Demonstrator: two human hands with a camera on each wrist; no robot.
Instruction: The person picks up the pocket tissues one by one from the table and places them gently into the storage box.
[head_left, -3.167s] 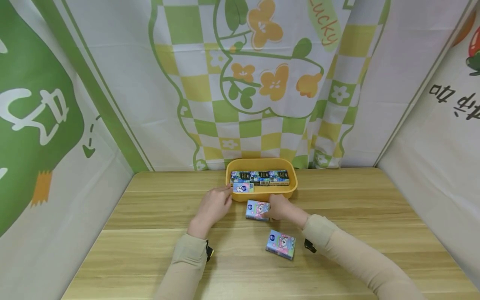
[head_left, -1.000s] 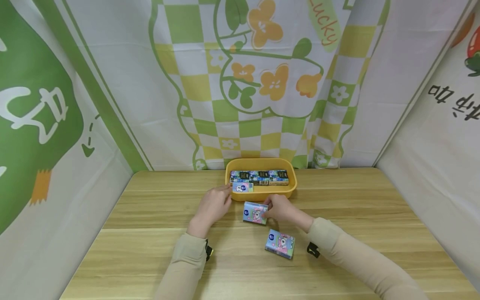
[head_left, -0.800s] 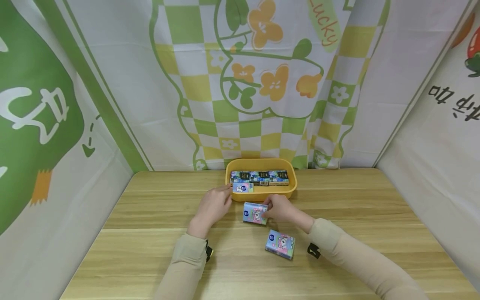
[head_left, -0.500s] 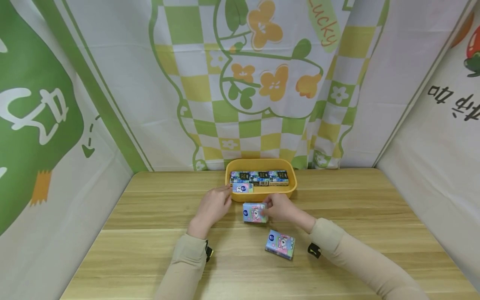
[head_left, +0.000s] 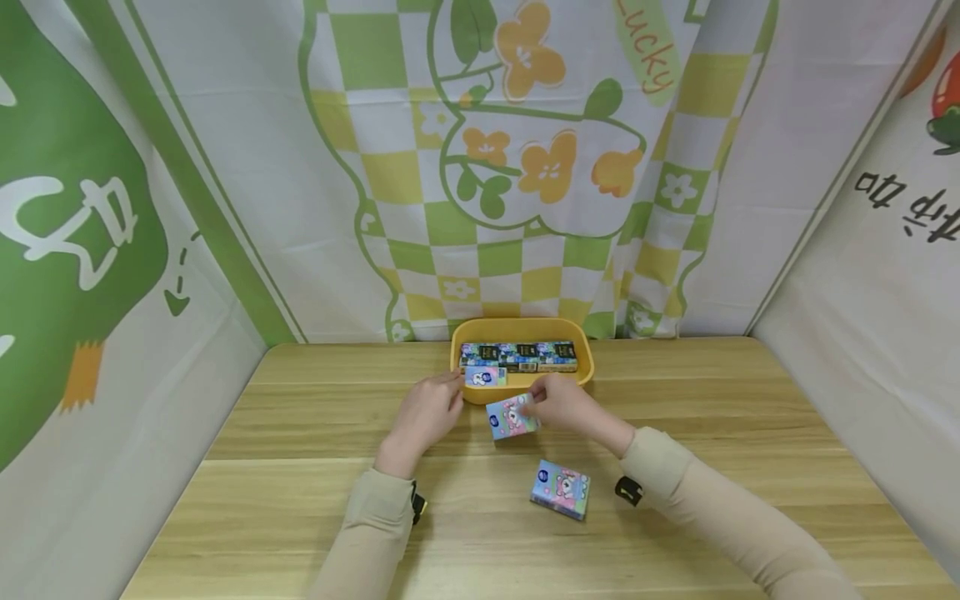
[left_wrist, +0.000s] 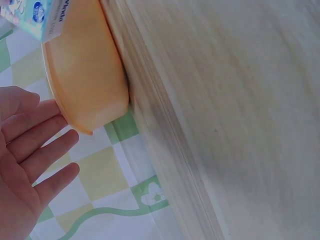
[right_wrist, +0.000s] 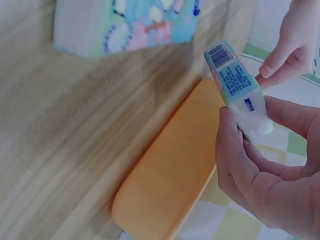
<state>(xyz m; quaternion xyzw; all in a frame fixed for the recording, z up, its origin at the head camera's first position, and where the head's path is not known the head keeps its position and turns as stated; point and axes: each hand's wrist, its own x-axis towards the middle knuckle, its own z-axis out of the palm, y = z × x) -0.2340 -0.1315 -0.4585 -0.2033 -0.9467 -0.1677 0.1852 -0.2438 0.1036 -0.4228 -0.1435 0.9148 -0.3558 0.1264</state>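
My right hand (head_left: 568, 406) pinches a small blue-and-pink tissue pack (head_left: 508, 418) by its right end, just in front of the yellow bin (head_left: 480, 397). In the right wrist view the thumb and fingers hold the pack (right_wrist: 232, 82), its barcode side showing, above the table and beside the bin's wall. My left hand (head_left: 426, 412) has its fingers extended, with fingertips right at the bin's left rim. Inside the bin, a row of dark blue tissue packs (head_left: 517, 357) lies along the back. A light blue tissue pack (head_left: 482, 377) sits in front at the left.
Another blue-and-pink tissue pack (head_left: 561, 489) lies on the wooden table (head_left: 300, 500), nearer to me and right of centre. Behind the bin hangs a checked, flowered curtain (head_left: 495, 258), and printed cloth walls stand at both sides.
The tissue pack in my right hand has been raised and tipped, its right end now higher, closer to the bin's front wall. My left hand stays at the rim.
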